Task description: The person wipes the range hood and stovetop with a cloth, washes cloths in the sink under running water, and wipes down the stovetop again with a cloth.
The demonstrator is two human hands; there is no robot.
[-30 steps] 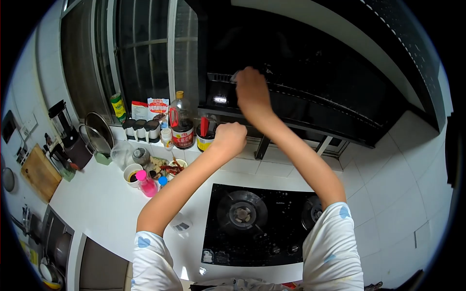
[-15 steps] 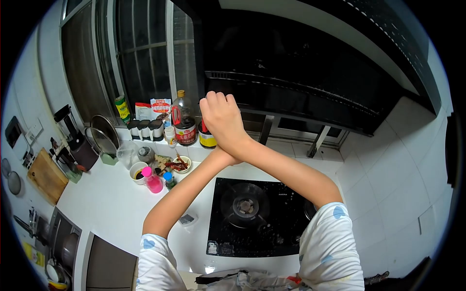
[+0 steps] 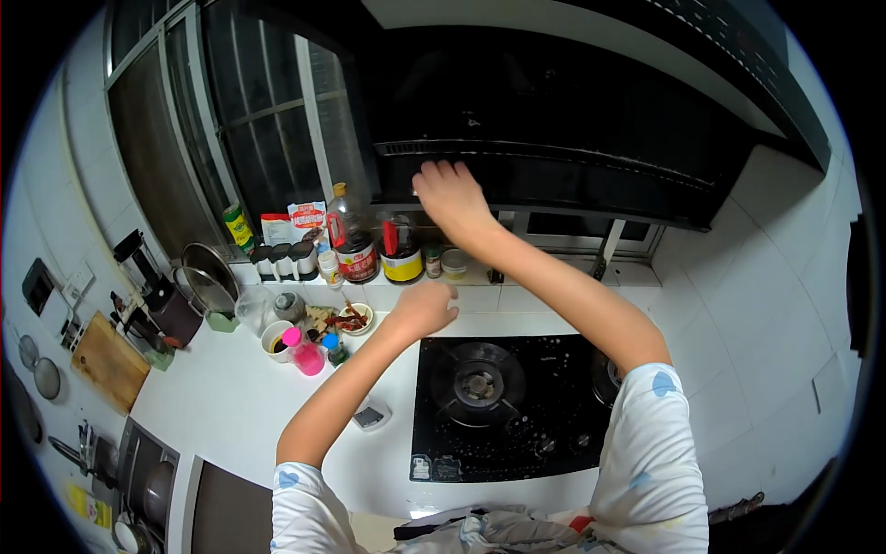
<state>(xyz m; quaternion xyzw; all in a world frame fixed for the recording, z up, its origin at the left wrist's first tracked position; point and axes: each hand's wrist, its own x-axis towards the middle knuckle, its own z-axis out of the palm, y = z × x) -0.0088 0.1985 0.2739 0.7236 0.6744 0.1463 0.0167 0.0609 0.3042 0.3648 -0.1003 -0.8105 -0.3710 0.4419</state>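
My right hand (image 3: 453, 200) is raised in front of the range hood (image 3: 554, 180), near its lower front edge. Its fingers are slightly bent and a little apart, with nothing visible in them; whether it touches the hood I cannot tell. Lower down, my left hand (image 3: 425, 309) hangs over the counter just behind the gas stove (image 3: 508, 406). A gap shows between its thumb and fingers, and it holds nothing I can see. Nearest to it are a small bowl of dried red chilies (image 3: 354, 319) and a bottle with a yellow label (image 3: 402, 263).
Left on the counter stand a pink-capped bottle (image 3: 303, 353), a blue-capped bottle (image 3: 334, 348), a white cup (image 3: 276, 342) and a small grey device (image 3: 371, 414). A soy sauce bottle (image 3: 355, 245) and black spice boxes (image 3: 284, 262) line the ledge. A cutting board (image 3: 111, 363) leans left.
My hands have come apart from their crossed, touching position. The left hand moved down, and the right hand shifted slightly right, its fist loosening. The view has moved slightly.
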